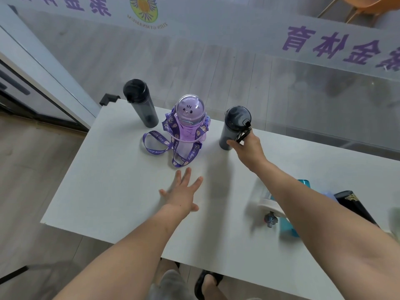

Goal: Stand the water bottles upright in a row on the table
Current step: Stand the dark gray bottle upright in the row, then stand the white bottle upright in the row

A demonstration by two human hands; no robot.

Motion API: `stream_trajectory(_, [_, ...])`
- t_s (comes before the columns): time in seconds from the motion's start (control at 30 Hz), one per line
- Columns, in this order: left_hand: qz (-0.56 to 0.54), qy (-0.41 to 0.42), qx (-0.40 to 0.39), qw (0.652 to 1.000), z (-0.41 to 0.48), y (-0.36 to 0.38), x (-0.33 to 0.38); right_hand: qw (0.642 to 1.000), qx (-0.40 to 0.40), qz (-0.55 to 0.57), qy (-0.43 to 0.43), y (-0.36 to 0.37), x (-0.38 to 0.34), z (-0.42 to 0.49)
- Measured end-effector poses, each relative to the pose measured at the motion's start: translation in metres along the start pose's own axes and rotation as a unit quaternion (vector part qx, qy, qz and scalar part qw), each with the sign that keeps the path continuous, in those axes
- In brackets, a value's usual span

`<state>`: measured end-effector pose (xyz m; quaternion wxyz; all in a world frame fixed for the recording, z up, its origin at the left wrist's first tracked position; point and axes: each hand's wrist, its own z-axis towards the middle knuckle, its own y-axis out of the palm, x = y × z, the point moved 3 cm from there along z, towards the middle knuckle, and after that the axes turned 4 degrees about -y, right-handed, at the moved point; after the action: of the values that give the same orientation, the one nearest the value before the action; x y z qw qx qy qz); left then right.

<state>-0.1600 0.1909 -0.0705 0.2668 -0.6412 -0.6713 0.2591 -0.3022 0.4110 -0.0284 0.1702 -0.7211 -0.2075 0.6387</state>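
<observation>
While upright, bottle point(229, 129) between right fingers point(233, 145)

On the table point(104, 191), the dome-lidded bottle point(190, 120) stands near the far edge. The tall bottle point(144, 107) stands left of it, slightly behind; the short bottle point(232, 128) stands right of it. Its strap point(157, 152) trails before it and leftward. Well right and nearer, a lying bottle point(285, 224) rests.

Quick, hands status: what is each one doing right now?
Left hand: open, fingers spread, holding nothing.
Right hand: grips the right-hand dark bottle, which stands upright.
</observation>
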Motion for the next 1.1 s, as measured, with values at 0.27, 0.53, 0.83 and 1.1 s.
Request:
stream_trajectory(0.27, [-0.007, 0.001, 0.003, 1.0, 0.003, 0.004, -0.001, 1.0, 0.0, 0.015, 0.014, 0.002, -0.002, 0.001])
stream_trajectory(0.53, [-0.004, 0.002, 0.013, 1.0, 0.008, 0.008, -0.002, 0.998, -0.039, 0.038, 0.044, -0.014, 0.006, -0.021])
stream_trajectory(0.83, [0.046, 0.022, 0.051, 0.997, -0.013, 0.014, 0.013, 0.993, -0.017, -0.093, -0.065, -0.075, 0.011, -0.102])
stream_trajectory(1.1, [0.042, 0.066, 0.105, 0.991, -0.024, 0.02, 0.073, 0.949, -0.087, -0.263, -0.15, -0.111, 0.045, -0.168])
